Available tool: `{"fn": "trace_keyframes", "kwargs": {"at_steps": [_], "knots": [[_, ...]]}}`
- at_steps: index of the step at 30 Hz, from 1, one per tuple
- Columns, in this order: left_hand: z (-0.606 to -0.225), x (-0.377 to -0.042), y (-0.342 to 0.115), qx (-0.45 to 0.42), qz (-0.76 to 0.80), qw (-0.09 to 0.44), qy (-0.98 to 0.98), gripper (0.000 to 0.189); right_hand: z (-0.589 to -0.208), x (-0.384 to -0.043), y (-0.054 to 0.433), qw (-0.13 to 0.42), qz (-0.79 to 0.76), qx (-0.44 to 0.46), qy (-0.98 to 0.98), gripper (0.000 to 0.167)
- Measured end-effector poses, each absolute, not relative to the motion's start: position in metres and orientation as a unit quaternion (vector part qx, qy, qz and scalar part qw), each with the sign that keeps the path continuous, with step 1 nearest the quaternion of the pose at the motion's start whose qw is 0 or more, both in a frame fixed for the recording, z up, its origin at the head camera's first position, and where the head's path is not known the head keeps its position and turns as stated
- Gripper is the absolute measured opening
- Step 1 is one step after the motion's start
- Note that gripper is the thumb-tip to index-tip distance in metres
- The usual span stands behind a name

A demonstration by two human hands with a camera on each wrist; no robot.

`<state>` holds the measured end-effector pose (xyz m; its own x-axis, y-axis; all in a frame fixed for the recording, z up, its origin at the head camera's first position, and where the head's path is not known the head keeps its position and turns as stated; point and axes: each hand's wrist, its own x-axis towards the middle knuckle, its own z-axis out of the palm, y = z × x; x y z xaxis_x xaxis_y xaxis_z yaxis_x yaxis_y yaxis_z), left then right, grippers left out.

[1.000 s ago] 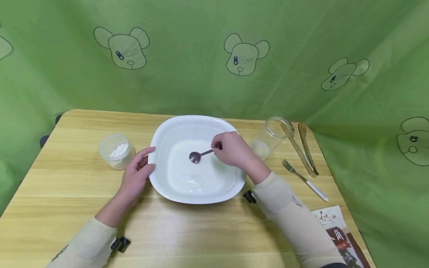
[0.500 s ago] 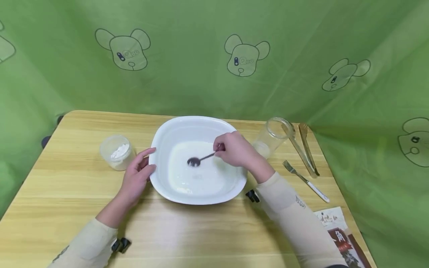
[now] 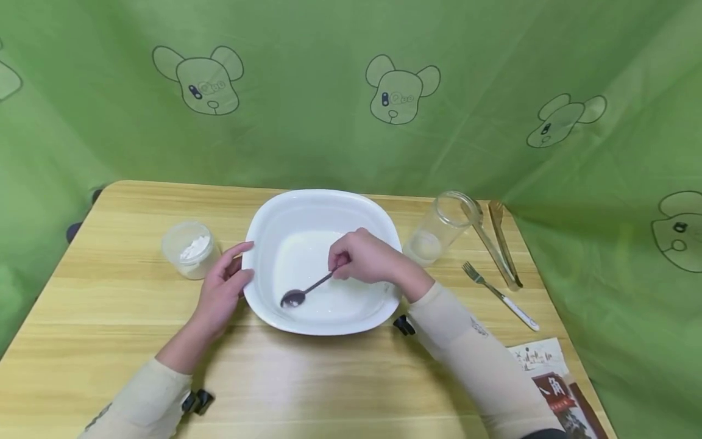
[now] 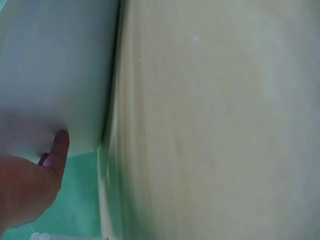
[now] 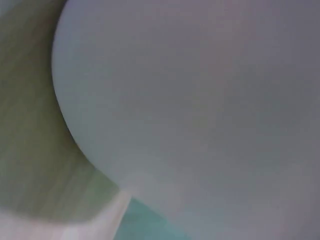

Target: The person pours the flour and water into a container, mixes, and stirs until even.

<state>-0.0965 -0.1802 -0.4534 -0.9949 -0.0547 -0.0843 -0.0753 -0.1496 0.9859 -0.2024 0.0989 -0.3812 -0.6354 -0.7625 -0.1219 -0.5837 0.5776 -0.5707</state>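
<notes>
A white basin (image 3: 323, 213) stands in the middle of the wooden table, and glints show on clear liquid in its bottom. My left hand (image 3: 219, 289) holds its left rim; in the left wrist view a finger of that hand (image 4: 30, 187) lies against the basin's outer wall (image 4: 50, 65). Over the basin, my right hand (image 3: 364, 259) pinches the thin handle of a dark metal spoon (image 3: 293, 298). The spoon's bowl is low inside, toward the front left. In the right wrist view the outer wall of the basin (image 5: 175, 110) hides the right hand and spoon.
Left of the basin is a clear tub (image 3: 190, 250) of white powder. At right stand a glass jar (image 3: 439, 225) with pale contents at its bottom, tongs (image 3: 493, 253) and a fork (image 3: 500, 296). A printed packet (image 3: 556, 384) lies at the table's right front.
My right hand has moved the spoon toward the front left of the basin, its bowl dropping from the middle. The left hand keeps its place on the rim.
</notes>
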Motion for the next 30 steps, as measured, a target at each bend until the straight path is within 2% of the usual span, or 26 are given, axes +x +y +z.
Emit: {"fn": "trace_keyframes", "kwargs": {"at_steps": [3,9,13,15,18,21,23,26,30], "knots": [[-0.453,-0.097,-0.18,-0.05,0.756,0.007,0.653,0.051,-0.375,-0.205,0.11,0.164,-0.227,-0.354,0.892,0.013],[-0.454,-0.097,-0.178,-0.05,0.756,0.01,0.653,0.051,-0.375,-0.213,0.12,0.084,-0.185,-0.245,0.948,0.006],[-0.453,-0.096,-0.179,-0.052,0.754,0.007,0.655,0.051,-0.384,-0.212,0.107,0.047,-0.191,-0.271,0.942,0.005],[-0.453,-0.096,-0.179,-0.053,0.753,0.005,0.656,0.051,-0.387,-0.209,0.099,0.057,-0.205,-0.31,0.927,0.007],[-0.453,-0.096,-0.179,-0.053,0.753,0.005,0.655,0.051,-0.384,-0.204,0.094,0.116,-0.221,-0.362,0.898,0.011],[-0.453,-0.096,-0.18,-0.052,0.754,0.008,0.655,0.051,-0.373,-0.199,0.1,0.181,-0.21,-0.379,0.883,0.011],[-0.453,-0.096,-0.18,-0.053,0.754,0.009,0.655,0.051,-0.362,-0.197,0.108,0.203,-0.188,-0.369,0.887,0.012],[-0.454,-0.097,-0.18,-0.053,0.754,0.01,0.655,0.051,-0.348,-0.195,0.123,0.192,-0.145,-0.329,0.913,0.015],[-0.454,-0.097,-0.181,-0.052,0.755,0.011,0.653,0.051,-0.34,-0.198,0.134,0.128,-0.109,-0.257,0.952,0.017]]}}
